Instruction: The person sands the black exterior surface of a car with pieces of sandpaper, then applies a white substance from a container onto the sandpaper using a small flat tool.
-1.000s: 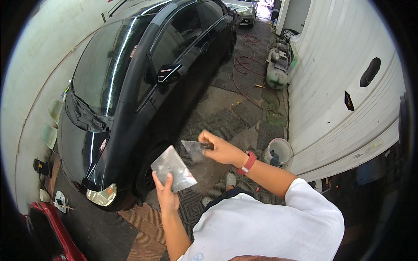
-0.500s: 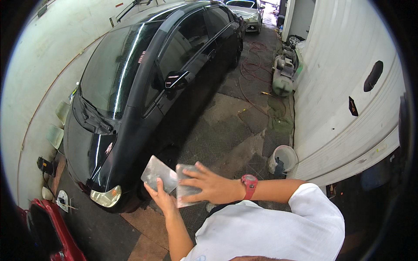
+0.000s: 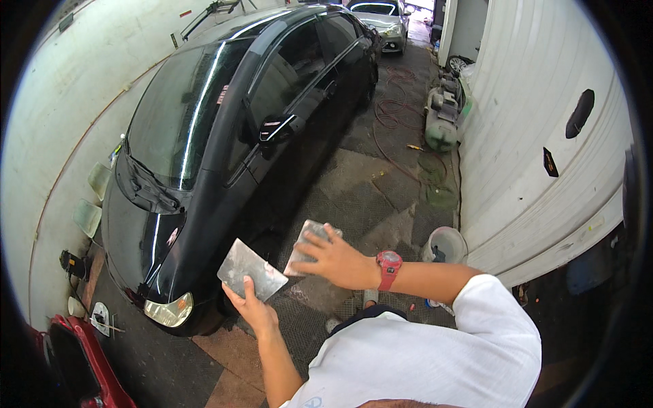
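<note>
Gripping grey plate [image 3: 312, 228], right hand [image 3: 341, 263] palm down

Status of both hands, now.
Left hand: holding a flat grey plate.
Right hand: holding a second flat plate, partly covering it.

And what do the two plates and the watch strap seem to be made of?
Plate in the left hand: probably metal, dull, smeared grey, thin straight edges. Plate in the right hand: perhaps metal too, greyish, partly covered. Watch strap: likely rubber or plastic, smooth, solid red.
</note>
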`<state>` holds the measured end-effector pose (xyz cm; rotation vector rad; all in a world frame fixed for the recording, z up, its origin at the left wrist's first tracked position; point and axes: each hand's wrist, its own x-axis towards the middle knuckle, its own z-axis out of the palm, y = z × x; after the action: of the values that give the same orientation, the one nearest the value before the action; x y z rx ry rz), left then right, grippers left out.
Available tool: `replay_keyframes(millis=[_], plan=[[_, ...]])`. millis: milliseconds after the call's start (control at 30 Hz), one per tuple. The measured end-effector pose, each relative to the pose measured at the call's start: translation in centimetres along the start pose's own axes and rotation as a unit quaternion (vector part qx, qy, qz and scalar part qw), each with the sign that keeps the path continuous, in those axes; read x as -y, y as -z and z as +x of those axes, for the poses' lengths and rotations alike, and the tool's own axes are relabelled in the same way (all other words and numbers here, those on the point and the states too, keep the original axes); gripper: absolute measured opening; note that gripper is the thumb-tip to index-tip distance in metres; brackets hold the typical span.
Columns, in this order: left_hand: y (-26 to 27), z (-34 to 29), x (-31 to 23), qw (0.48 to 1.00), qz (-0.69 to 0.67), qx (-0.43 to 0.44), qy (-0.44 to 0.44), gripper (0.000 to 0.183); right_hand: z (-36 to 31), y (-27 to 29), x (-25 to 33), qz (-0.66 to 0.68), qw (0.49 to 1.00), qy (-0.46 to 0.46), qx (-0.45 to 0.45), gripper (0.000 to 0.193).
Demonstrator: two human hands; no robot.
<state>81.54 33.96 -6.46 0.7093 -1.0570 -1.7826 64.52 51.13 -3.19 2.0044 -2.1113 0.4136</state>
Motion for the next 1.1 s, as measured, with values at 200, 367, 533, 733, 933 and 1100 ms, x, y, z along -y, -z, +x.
replay_keyframes(millis=[200,367,533,733,933,1100], plan=[[0.5,-0.7,1.4,0.976,0.186,0.097,-0.062,0.057,0.6,-0.3,1.9,0.033,0.998,0.013,-0.056,0.059],[0.9,0.3,0.6,0.998,0.036,-0.036,-0.044,0.062,0.4,0.8,2.5,0.047,0.997,0.06,-0.005,0.066],[0.8,0.6,-0.8,0.998,0.015,0.036,0.047,0.064,1.1,1.9,5.2,0.151,0.975,0.122,-0.104,0.061],[-0.2,-0.7,0.0,0.993,-0.051,0.053,0.094,0.068,1.2,-0.6,0.1,0.081,0.996,-0.041,0.015,0.067],[-0.7,-0.3,0.0,0.989,-0.095,0.036,0.11,0.072,2.0,0.4,2.6,0.545,0.833,-0.091,-0.024,0.066],[-0.9,0.5,0.0,0.999,-0.04,0.015,0.015,0.067,1.5,1.2,3.2,0.824,0.489,-0.281,-0.052,0.06]])
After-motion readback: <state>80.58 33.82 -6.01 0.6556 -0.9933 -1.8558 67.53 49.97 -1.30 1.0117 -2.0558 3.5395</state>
